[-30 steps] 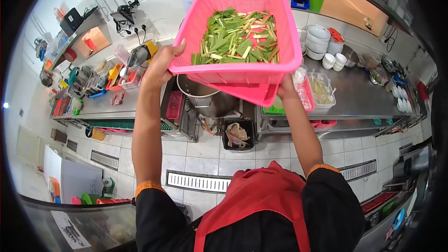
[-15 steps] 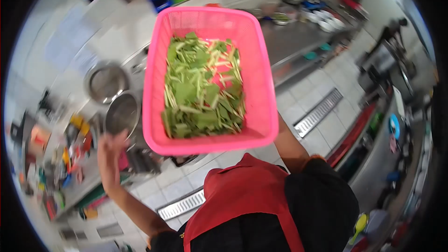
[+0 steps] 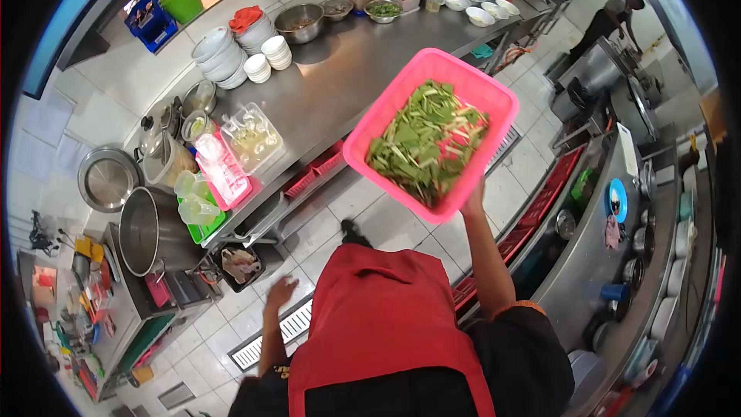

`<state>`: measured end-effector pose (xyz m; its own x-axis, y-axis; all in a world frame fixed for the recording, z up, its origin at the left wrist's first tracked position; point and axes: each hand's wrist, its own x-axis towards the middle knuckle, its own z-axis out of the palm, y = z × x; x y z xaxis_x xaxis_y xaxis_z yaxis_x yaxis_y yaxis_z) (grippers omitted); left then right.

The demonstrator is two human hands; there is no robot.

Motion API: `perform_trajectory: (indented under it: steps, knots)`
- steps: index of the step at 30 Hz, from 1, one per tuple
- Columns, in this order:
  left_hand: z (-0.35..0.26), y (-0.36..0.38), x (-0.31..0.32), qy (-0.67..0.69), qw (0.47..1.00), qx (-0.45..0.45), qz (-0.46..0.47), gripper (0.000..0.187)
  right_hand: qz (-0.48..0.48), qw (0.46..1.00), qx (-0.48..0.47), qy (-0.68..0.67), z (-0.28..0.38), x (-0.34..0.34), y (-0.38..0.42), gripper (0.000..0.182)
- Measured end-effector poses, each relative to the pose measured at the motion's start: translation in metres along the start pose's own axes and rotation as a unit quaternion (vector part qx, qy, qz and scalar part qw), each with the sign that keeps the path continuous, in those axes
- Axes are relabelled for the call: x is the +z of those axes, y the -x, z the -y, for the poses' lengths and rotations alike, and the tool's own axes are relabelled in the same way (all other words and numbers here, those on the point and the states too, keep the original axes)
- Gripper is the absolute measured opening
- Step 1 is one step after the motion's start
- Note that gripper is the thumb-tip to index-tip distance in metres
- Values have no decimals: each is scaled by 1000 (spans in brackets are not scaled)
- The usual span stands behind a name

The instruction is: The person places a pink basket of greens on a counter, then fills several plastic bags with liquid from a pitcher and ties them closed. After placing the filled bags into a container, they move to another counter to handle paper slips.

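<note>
Balancing the pink perforated plastic basket (image 3: 432, 127) of chopped green leaves and stalks (image 3: 427, 141) over the tiled floor (image 3: 378, 212) on the right hand (image 3: 472, 199) alone, grip hidden beneath, left hand (image 3: 279, 293) loose and empty, risked tipping and spilling.

Single head-worn view, wide fisheye, looking steeply down over the wearer's red apron (image 3: 386, 324) to the tiled floor (image 3: 324, 224). The steel counter (image 3: 347, 69) runs diagonally across the upper frame, at mid distance; the pink basket (image 3: 463, 93) lies nearest the lens.
</note>
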<state>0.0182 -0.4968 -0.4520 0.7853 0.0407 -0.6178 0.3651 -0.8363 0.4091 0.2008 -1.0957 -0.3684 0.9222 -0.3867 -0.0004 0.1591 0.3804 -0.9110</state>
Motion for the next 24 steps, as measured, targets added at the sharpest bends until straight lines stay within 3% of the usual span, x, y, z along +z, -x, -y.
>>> perform_trajectory:
  steps: [1, 3, 4, 5, 6, 7, 9, 10, 12, 13, 15, 16, 18, 19, 20, 21, 22, 23, 24]
  knots:
    - [-24, -9, -29, -126, 983, 91, -93, 58, -24, 991, 37, -127, 2, 48, -20, 41]
    - [-71, -45, -73, 148, 964, 171, -139, 58, -48, 986, 49, -150, -19, 82, -66, 43]
    - [-99, -48, -86, 151, 964, 165, -146, 58, -81, 981, 59, -164, -34, 93, -85, 45]
    - [-137, -45, -98, 361, 921, 104, -100, 57, -72, 980, 50, -177, -52, 103, -106, 48]
    - [-160, -49, -104, 554, 830, 42, -49, 56, -82, 978, 60, -184, -63, 116, -123, 49]
    - [-162, -64, -97, 562, 824, 38, -56, 56, -92, 975, 71, -189, -74, 130, -139, 50]
    - [-151, -98, -56, 585, 810, 18, 21, 58, -97, 971, 87, -199, -87, 168, -170, 51]
    - [-142, -110, -35, 534, 844, -31, 43, 57, -112, 966, 99, -211, -94, 181, -185, 52]
    - [-113, -129, 17, 433, 873, -209, 82, 46, -112, 965, 111, -211, -118, 200, -220, 59]
    - [-63, -141, 57, 219, 968, -12, 118, 42, -94, 962, 124, -224, -123, 215, -230, 61]
    - [-64, -121, 71, 265, 939, -199, 95, 40, -37, 973, 125, -189, -132, 238, -257, 60]
    - [-61, -119, 75, 288, 928, -222, 82, 40, -52, 981, 117, -148, -132, 252, -265, 62]
    - [-53, -112, 87, 331, 883, -314, 113, 46, -56, 975, 167, -137, -133, 258, -274, 61]
    - [-71, -105, 75, 396, 830, -386, 69, 47, -48, 967, 243, -57, -141, 239, -278, 61]
    - [-83, -105, 67, 413, 816, -399, 61, 46, -37, 950, 309, 18, -146, 217, -281, 61]
    - [-91, -107, 57, 429, 803, -410, 50, 45, -12, 953, 265, 148, -137, 196, -272, 61]
    - [-102, -109, 47, 454, 802, -388, 14, 45, -77, 946, 225, 220, -149, 159, -280, 63]
    - [-116, -111, 43, 480, 797, -366, -21, 45, -92, 956, 151, 233, -132, 141, -283, 53]
    - [-122, -119, 48, 521, 778, -345, -65, 46, -156, 967, 130, 153, -87, 156, -286, 34]
